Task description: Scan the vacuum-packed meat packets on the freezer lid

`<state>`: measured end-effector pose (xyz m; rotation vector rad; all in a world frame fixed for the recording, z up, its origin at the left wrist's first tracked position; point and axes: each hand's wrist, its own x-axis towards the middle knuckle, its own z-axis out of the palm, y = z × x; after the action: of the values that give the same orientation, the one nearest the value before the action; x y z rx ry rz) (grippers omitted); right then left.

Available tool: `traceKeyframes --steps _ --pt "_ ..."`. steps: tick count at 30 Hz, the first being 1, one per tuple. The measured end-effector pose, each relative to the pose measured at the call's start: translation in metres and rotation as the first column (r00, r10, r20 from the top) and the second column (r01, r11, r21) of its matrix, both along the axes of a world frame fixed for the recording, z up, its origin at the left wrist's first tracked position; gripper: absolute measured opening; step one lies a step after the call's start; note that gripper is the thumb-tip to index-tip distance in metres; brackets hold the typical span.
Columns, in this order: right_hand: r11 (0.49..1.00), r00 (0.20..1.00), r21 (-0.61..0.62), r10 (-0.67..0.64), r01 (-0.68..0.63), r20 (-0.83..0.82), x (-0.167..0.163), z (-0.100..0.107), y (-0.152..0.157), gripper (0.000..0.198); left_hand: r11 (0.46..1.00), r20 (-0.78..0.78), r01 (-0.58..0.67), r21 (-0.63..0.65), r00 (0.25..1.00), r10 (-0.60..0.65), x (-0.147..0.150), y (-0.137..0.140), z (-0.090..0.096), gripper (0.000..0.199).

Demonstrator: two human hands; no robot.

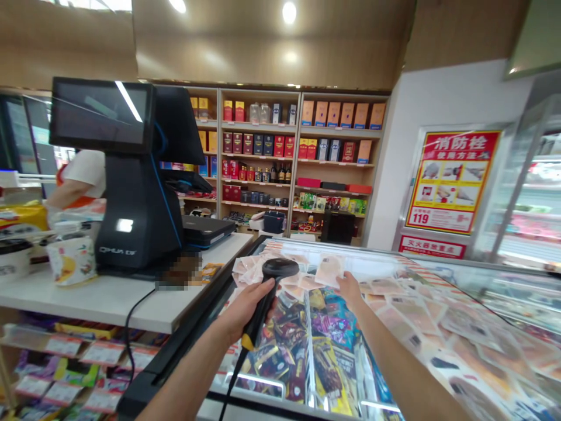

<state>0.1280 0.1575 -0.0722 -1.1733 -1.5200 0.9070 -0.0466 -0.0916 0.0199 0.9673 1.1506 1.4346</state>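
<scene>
A black barcode scanner [280,269] with a yellow patch near its base sits in my left hand [252,304], fingers wrapped round the handle. Its cable runs down toward the bottom edge. To the right, my right hand [349,287] pinches the edge of a pale, flat packet [329,270] with a small dark label. Both hands are above the glass top of a chest freezer [280,389], with colourful wrapped packs under the glass. More pale packets [421,316] lie spread over the glass on the right, and others [252,269] lie behind the scanner.
On the left, a white counter [144,310] carries a black checkout terminal [131,204], a patterned paper cup [72,260] and a cash drawer. Another person's arm [74,190] shows behind it. Shelves of boxes [258,146] line the back wall, beside a red sign [453,181].
</scene>
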Motion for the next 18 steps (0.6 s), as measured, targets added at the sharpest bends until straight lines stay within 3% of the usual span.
traceKeyframes --steps 7,13,18 --pt "0.985 0.983 -0.070 0.147 -0.155 -0.105 0.015 0.009 -0.021 0.020 0.999 -0.006 0.045 0.015 0.999 -0.045 0.011 0.000 0.003 0.030" --pt "0.984 0.982 -0.038 0.178 -0.176 0.068 0.020 0.012 -0.026 0.020 0.998 -0.024 0.063 0.012 0.998 -0.062 0.017 0.003 0.006 0.031" --pt "0.989 0.985 -0.040 0.146 -0.143 0.086 0.026 0.014 -0.027 0.022 0.997 -0.039 0.069 0.028 0.997 -0.068 0.021 0.005 0.005 0.030"
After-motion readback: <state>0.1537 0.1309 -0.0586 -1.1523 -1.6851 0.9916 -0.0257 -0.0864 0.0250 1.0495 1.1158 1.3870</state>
